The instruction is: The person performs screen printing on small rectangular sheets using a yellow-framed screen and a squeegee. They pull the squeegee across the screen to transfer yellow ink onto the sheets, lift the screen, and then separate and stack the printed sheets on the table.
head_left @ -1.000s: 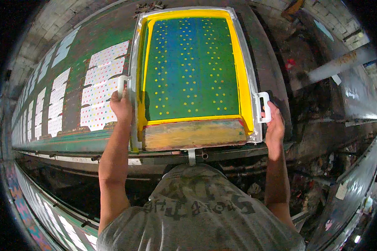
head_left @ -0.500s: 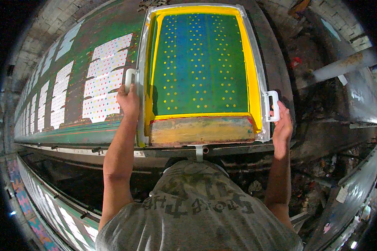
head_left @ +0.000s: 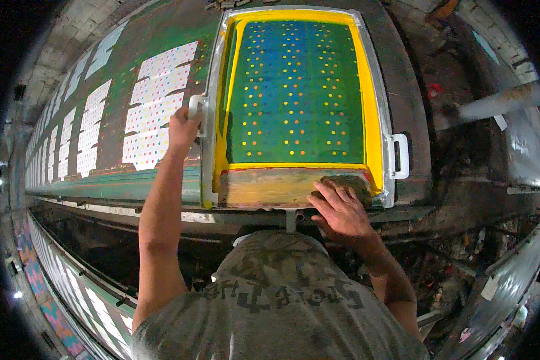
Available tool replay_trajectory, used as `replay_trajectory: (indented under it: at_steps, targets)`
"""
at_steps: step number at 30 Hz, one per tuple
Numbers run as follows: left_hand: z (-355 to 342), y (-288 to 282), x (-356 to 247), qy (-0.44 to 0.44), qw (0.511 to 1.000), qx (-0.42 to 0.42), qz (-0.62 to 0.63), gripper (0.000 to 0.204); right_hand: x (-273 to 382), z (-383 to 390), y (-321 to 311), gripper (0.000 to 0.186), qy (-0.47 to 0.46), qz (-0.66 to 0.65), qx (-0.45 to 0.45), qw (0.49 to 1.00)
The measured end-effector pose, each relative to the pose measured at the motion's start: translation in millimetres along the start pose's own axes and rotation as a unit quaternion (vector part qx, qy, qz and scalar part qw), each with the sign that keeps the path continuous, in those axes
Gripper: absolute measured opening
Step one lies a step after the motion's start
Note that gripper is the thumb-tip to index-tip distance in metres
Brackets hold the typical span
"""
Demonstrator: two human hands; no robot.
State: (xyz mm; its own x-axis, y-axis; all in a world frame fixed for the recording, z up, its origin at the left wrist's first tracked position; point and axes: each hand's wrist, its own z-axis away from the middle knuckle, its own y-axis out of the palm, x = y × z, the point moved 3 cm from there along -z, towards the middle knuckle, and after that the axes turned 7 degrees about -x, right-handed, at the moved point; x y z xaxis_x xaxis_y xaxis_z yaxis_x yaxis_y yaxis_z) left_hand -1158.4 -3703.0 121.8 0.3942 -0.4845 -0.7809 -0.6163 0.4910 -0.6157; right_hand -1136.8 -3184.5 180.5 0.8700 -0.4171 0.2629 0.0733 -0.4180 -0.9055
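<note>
1. A rectangular, silver-grey frame (head_left: pixel 380 102) is lying on a long, green-and-brown stained desk (head_left: pixel 117 183), directly before the person; glossy yellow paint is bordering its green-and-blue panel (head_left: pixel 296 96), dotted in three bands.
2. The left hand (head_left: pixel 185 128) is gripping the left white, loop-shaped handle (head_left: pixel 194 102), fingers closed around it; a second white handle (head_left: pixel 404 157) is jutting from the right side.
3. The right hand (head_left: pixel 341 211) is holding its fingers spread, grasping nothing, over a flat, paint-smeared tan board (head_left: pixel 264 189), hiding part of it; contact is unclear.
4. Leftward, four white sheets (head_left: pixel 155 114) with coloured dots are forming the nearest column.
</note>
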Motion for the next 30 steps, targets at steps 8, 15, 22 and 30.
replay_trajectory:
  at_steps: [8, 15, 22, 30]
  targets:
    - [-59.2, 29.6, -1.5, 0.15, 0.985, 0.022, -0.085, 0.032, -3.4, 8.1, 20.0, 0.045, -0.023, 0.088, -0.007, 0.996]
    - [-53.0, 29.9, -4.0, 0.12, 0.991, 0.022, -0.051, 0.042, 3.8, -17.0, 2.7, 0.046, -0.05, 0.156, -0.029, 0.986]
    - [-47.5, 32.7, -7.2, 0.11, 0.992, 0.018, -0.059, 0.047, 42.1, -95.3, 4.8, 0.051, 0.024, 0.134, 0.032, 0.99]
    - [-46.5, 27.3, -17.3, 0.075, 0.994, 0.055, -0.056, 0.055, 30.4, -132.7, -10.7, 0.044, 0.118, 0.043, 0.171, 0.977]
